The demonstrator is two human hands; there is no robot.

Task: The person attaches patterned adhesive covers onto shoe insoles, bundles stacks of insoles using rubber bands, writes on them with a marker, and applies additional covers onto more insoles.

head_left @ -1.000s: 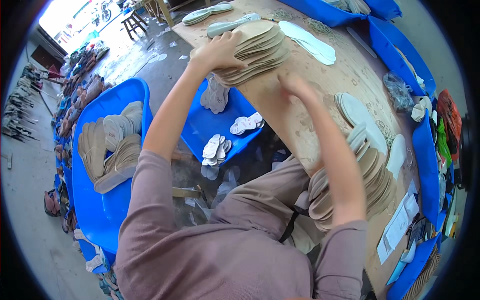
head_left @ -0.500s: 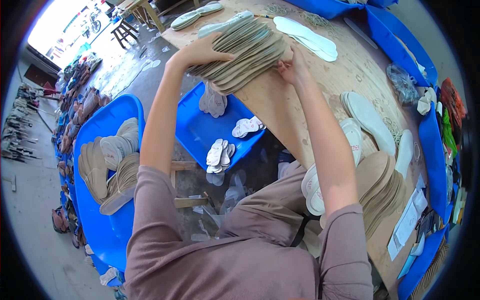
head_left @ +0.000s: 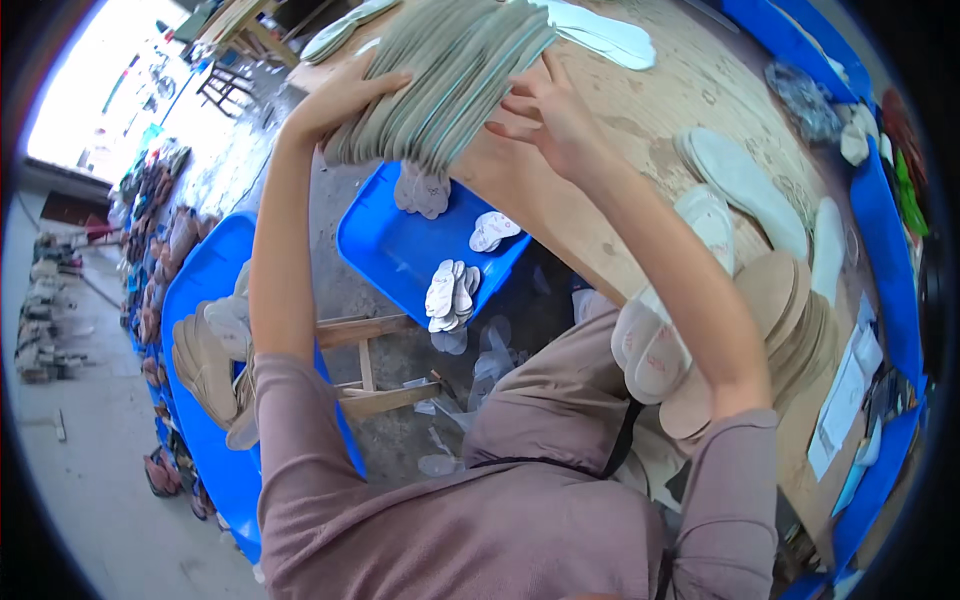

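Stack of insoles sits fanned at the near edge of the wooden table, partly overhanging a blue bin. Left hand cups its left end, fingers together w/ palm pressed on. Right hand braces the right side, fingers spread on the edges. Thin, flexible sheets, prob. light singly but slippery as a pile; best gripped at both ends w/ 2 hands, squeezing inward.

Daylight floods in from the doorway at upper left, blown out to white glare, while the table right of it sits evenly lit, soft-shadowed beneath, its edges bowed by fisheye and the rim vignetted black.
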